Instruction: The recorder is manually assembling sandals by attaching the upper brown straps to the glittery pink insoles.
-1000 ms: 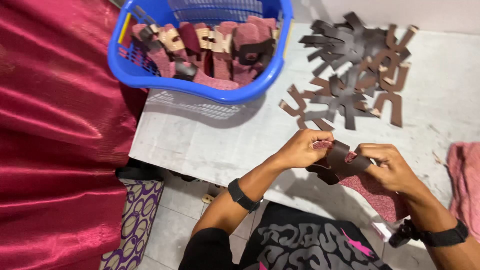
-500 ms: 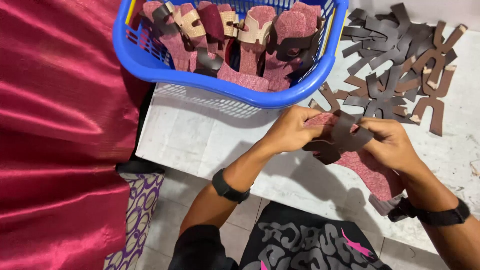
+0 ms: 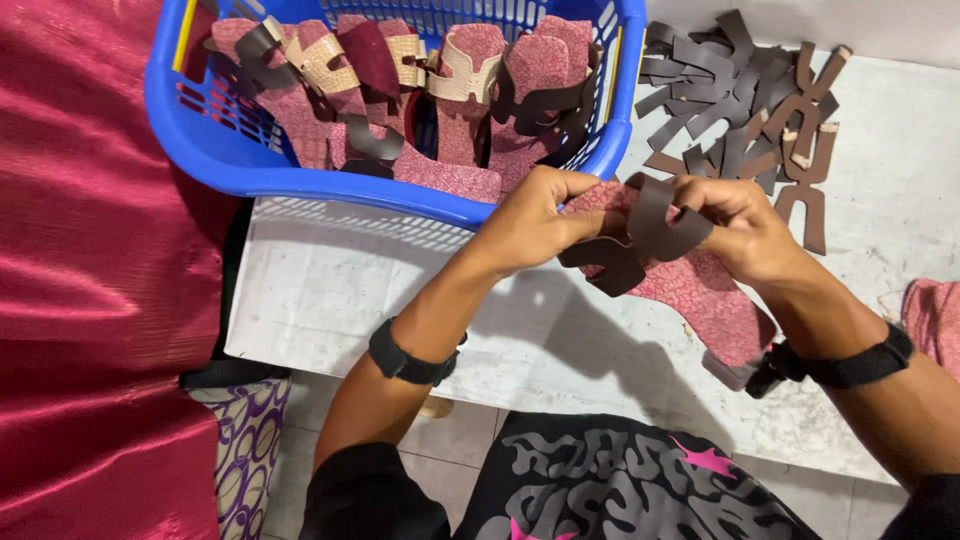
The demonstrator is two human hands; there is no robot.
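Watching the head cam feed here. Both hands are up just in front of the blue basket, working on one piece together. The left hand is pinched shut on the edge of a pink sole, thumb and fingers pressed together right by the basket's near rim. The right hand is closed too, gripping a dark brown strap that curls over the top of the sole, with another bit of the strap sticking out underneath, a little further from the basket. So the sole is held in the air over the white table, its toe end near the basket and its heel end pointing back toward me, past the right wrist.

I've got a black band on the left wrist and another one on the right.

The basket itself is stuffed with more pink soles, standing or leaning, with beige and dark straps looped over them. To the right of the basket there's a loose pile of cut straps lying flat on the table, dark brown, well apart from the hands. Left of the basket a big red cloth hangs down past the table edge. Far right of the basket, at the frame edge, something pink sits on the table, can't tell what.
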